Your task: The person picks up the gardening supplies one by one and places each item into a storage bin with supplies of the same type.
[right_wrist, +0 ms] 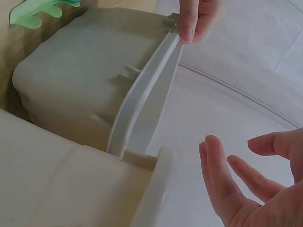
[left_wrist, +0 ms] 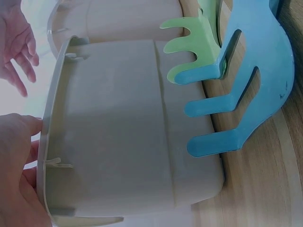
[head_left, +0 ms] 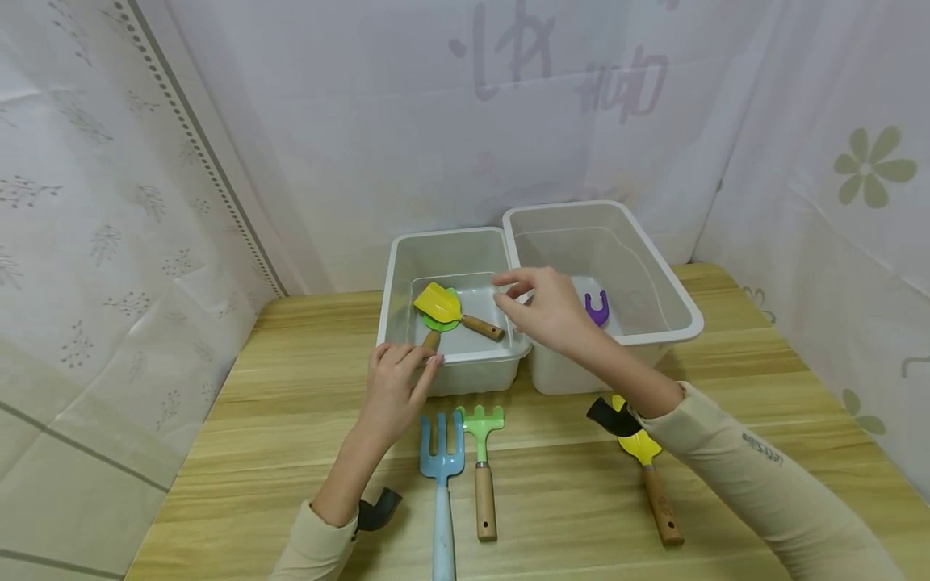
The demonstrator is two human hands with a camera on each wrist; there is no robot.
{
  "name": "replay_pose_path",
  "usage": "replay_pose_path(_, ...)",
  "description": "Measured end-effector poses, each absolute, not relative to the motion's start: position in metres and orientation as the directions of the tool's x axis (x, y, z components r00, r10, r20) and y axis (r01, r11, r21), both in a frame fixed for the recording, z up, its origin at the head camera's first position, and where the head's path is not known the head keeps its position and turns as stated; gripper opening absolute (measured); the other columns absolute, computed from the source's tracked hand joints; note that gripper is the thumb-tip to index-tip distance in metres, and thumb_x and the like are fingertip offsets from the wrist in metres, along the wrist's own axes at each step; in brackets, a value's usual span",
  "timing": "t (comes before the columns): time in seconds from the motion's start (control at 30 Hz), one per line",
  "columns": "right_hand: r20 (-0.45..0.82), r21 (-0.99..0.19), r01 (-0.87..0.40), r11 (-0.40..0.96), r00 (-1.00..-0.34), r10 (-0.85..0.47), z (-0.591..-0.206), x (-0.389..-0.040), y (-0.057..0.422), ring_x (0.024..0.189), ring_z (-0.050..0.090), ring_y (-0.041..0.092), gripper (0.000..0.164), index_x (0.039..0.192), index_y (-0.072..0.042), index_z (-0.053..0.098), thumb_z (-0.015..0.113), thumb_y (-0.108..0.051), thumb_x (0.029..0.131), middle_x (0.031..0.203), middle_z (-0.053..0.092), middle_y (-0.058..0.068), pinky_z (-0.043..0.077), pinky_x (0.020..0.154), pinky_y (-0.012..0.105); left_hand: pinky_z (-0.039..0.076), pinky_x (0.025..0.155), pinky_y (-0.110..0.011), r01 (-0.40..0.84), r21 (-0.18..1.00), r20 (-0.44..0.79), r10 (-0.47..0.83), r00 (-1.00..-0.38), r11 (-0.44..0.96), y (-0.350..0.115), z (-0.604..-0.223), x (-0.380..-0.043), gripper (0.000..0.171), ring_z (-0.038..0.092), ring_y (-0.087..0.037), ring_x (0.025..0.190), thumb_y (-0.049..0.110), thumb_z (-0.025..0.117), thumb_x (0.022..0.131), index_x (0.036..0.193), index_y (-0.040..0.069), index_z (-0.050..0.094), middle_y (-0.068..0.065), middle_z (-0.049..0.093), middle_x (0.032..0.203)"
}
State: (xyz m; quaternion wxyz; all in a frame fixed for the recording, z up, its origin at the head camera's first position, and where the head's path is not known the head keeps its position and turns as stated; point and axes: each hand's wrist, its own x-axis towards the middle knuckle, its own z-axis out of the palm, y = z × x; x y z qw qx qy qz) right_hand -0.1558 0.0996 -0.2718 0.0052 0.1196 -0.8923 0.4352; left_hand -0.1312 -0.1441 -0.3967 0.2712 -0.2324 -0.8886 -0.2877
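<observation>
My left hand (head_left: 395, 383) pinches the front left rim of the smaller white bin (head_left: 479, 356), thumb outside and fingers over the edge. In that bin a yellow hand shovel (head_left: 439, 303) with a wooden handle lies across a green tool (head_left: 448, 323), also wooden-handled. Above the bin's right side hovers my right hand (head_left: 550, 311), holding nothing, its fingers spread and slightly bent. To the right stands the larger white bin (head_left: 683, 332), with a purple pronged piece (head_left: 597, 308) inside, partly hidden behind my right hand and the rim.
On the wooden table (head_left: 291, 452) in front of the bins lie a blue fork (head_left: 442, 464) and a green rake (head_left: 483, 436) with a wooden handle. A yellow tool (head_left: 641, 448) lies farther right, partly covered by the right wrist strap. Patterned cloth (head_left: 327, 121) hangs around the table.
</observation>
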Motion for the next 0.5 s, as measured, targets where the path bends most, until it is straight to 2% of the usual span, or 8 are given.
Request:
replay_pose_path(0.13, 0.115, -0.772, -0.218, 0.597, -0.972, -0.206, -0.2748, -0.1536, 0.1022, 0.072, 0.073, 0.028, 0.034, 0.135, -0.008, 0.072, 0.065, -0.019, 0.103, 0.119, 0.077, 0.019, 0.042, 0.048, 0.021, 0.044, 0.105, -0.058, 0.567, 0.390, 0.614, 0.254, -0.748, 0.726, -0.1441, -0.3962, -0.1312, 0.015, 0.069, -0.031, 0.094, 0.018, 0.073, 0.101, 0.099, 0.004, 0.077, -0.010, 0.078, 0.094)
replay_pose_path(0.3, 0.128, -0.757, -0.220, 0.616, -0.973, -0.190, -0.2786, -0.1509, 0.1049, 0.077, 0.070, 0.024, 0.034, 0.134, -0.010, 0.072, 0.067, -0.019, 0.103, 0.120, 0.077, 0.018, 0.049, 0.054, 0.024, 0.044, 0.104, -0.058, 0.566, 0.388, 0.615, 0.253, -0.747, 0.727, -0.1438, -0.3961, -0.1314, 0.015, 0.069, -0.031, 0.095, 0.018, 0.073, 0.101, 0.099, 0.004, 0.077, -0.010, 0.078, 0.095)
replay_pose_path(0.5, 0.135, -0.750, -0.222, 0.623, -0.974, -0.185, -0.2821, -0.1458, 0.1068, 0.086, 0.070, 0.029, 0.035, 0.135, -0.010, 0.072, 0.065, -0.019, 0.102, 0.123, 0.077, 0.018, 0.054, 0.059, 0.026, 0.044, 0.105, -0.058, 0.561, 0.392, 0.604, 0.256, -0.755, 0.729, -0.1440, -0.3962, -0.1313, 0.015, 0.069, -0.030, 0.096, 0.019, 0.072, 0.101, 0.100, 0.004, 0.077, -0.009, 0.078, 0.096)
